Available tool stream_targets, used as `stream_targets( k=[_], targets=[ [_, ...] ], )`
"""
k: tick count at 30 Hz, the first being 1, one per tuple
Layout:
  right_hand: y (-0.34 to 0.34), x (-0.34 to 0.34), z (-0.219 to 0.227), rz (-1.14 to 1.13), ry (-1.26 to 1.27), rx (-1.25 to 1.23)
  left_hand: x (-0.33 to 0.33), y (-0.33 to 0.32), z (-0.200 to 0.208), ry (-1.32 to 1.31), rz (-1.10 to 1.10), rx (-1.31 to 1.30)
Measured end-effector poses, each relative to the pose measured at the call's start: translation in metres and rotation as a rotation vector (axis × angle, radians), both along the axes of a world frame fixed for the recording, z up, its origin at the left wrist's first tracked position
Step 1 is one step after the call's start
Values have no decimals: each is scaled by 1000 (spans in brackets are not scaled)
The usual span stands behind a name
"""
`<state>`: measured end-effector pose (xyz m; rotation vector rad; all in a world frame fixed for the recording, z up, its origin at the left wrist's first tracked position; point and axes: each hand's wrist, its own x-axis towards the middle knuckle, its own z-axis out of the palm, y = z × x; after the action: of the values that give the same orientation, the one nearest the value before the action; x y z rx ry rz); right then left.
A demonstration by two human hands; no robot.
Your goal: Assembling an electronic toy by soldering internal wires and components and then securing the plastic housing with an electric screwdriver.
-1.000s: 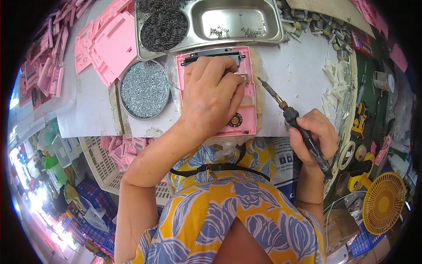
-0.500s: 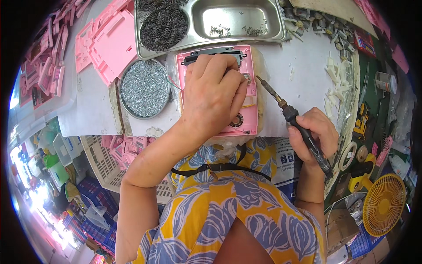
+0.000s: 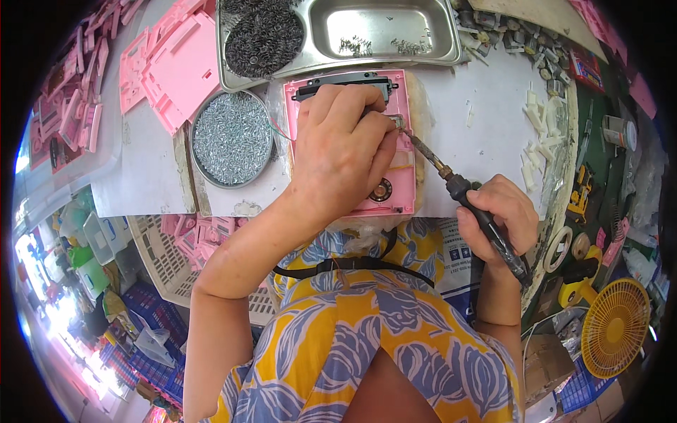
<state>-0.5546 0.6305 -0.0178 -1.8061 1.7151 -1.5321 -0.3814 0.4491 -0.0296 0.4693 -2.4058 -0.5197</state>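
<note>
A pink plastic housing [image 3: 400,180] lies before me, with a black strip part [image 3: 345,82] across its far end and a small round speaker [image 3: 381,190] near its front. Over the housing, my left hand [image 3: 343,151] has its fingers bent and pressed together; their tips, and whatever they pinch, are hidden. My right hand [image 3: 502,217] grips a soldering iron [image 3: 462,187] by its black handle. The iron's tip points left and meets a small metal part [image 3: 399,122] at the housing's right side, just beside my left fingers. Thin wires show at the housing's left edge.
A round dish of screws [image 3: 233,141] stands left of the housing. Beyond it sits a metal tray [image 3: 384,62] with springs [image 3: 264,39]. Pink panels [image 3: 180,70] are stacked far left. White plastic pieces [image 3: 534,127] and small motors [image 3: 518,35] lie right; a yellow fan [image 3: 615,328] stands lower right.
My right hand has brought the soldering iron slightly left, and its tip has gone from beside the housing onto the small metal part. My left hand stays nearly in place.
</note>
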Motion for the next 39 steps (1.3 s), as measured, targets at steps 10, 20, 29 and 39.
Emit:
stream_targets(
  k=[10,20,29,39],
  targets=[
    [0,1,0,-7,11,-12,0,0,0,0,0,-9],
    [6,-2,3,-10,12,-1,0,1,0,-11,3,-7],
    [8,-5,4,-5,21,4,-1,1,-1,2,7,-24],
    [8,-5,3,-26,15,11,-2,2,2,-13,20,-25]
  ],
)
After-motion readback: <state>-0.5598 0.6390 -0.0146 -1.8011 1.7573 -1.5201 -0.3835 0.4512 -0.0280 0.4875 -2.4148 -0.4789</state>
